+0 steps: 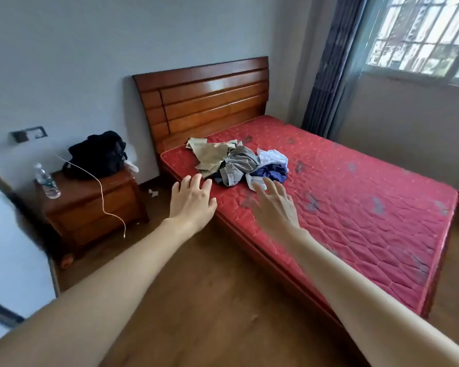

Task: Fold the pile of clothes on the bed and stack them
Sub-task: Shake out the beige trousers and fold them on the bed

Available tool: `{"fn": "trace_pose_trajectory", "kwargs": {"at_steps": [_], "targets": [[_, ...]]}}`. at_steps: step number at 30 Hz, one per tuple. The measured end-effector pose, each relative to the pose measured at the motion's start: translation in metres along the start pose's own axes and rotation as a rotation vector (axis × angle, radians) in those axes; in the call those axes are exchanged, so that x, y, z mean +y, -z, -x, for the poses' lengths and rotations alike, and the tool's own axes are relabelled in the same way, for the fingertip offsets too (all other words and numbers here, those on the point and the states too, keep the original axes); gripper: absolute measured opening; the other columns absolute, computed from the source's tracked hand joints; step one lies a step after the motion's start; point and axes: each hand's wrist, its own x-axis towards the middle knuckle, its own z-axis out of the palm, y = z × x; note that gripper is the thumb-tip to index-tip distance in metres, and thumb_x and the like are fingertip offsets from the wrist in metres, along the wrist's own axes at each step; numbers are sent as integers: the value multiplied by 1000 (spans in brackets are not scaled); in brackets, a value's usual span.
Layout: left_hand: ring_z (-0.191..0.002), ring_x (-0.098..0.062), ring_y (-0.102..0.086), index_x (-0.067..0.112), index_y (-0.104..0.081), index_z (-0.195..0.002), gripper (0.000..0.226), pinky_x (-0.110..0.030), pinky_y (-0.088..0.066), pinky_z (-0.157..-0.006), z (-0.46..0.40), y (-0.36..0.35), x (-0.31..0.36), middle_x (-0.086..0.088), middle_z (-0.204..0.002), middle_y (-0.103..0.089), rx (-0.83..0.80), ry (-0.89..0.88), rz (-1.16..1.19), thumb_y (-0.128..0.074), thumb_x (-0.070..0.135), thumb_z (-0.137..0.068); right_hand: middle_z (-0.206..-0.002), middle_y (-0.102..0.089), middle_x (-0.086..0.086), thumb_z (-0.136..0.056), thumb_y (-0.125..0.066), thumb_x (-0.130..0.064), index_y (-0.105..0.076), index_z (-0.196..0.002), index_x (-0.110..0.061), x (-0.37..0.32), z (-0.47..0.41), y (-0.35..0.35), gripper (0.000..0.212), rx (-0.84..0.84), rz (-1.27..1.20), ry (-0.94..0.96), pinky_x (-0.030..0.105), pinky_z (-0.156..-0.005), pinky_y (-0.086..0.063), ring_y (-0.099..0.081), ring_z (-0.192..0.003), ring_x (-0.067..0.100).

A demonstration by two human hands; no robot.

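A loose pile of clothes [236, 161] lies near the head end of a bare red quilted mattress [355, 207]. It holds a khaki garment [210, 153] on the left, a grey one [243, 160] in the middle and a white and blue one [272, 165] on the right. Both my arms stretch forward from the lower edge of the view. My left hand [192, 200] hovers with spread fingers over the mattress's near edge, short of the pile. My right hand [274, 201], fingers straight and slightly blurred, is just before the white and blue garment. Neither hand holds anything.
A wooden headboard [204, 96] stands behind the pile. Left of the bed is a wooden nightstand [90, 210] with a black bag [97, 154], a water bottle [47, 181] and a hanging white cable [104, 197]. Wooden floor lies between me and the bed. A curtained window [421, 35] is at right.
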Motion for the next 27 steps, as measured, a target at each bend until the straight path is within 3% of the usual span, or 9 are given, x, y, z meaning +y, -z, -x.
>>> {"fn": "trace_pose_trajectory", "kwargs": {"at_steps": [3,10,16,24,27], "targets": [[-142,-27,-23,19,-32,-148,53,-43,-21,-115,-55,-6,-6,-9,-154,-28,42,29,25,-37,41,-100,-156,-26,4,-100,-40,-37,-35,-145,-24,12,-55,-14,47,4,-9,-8,45,-112,-27,-19,-144,27],[-142,-25,-23,21,-30,-149,54,-44,-22,-114,-118,-73,-26,-5,-153,-30,-126,30,15,-36,42,-99,-153,-30,3,-97,-43,-47,-37,-144,-27,28,-131,-80,51,-142,19,-30,46,-110,-30,-20,-144,28],[-142,-25,-24,21,-29,-149,54,-44,-22,-115,-208,-110,-61,-5,-153,-30,-172,2,35,-36,41,-100,-152,-31,5,-96,-45,-47,-39,-141,-25,31,-215,-128,51,-188,26,-68,46,-108,-30,-21,-142,29],[-140,-27,-26,20,-32,-147,53,-45,-24,-114,-355,-117,-127,-8,-152,-32,-109,-60,37,-36,41,-99,-150,-33,4,-97,-47,-42,-39,-144,-21,28,-366,-138,52,-71,52,-133,46,-108,-30,-24,-140,27],[-139,-27,-28,19,-35,-146,51,-44,-25,-113,-387,-135,-138,-8,-150,-34,-151,-88,61,-36,41,-99,-149,-35,5,-96,-47,-42,-38,-144,-23,28,-388,-159,53,-106,54,-181,45,-107,-31,-26,-139,28]]}}
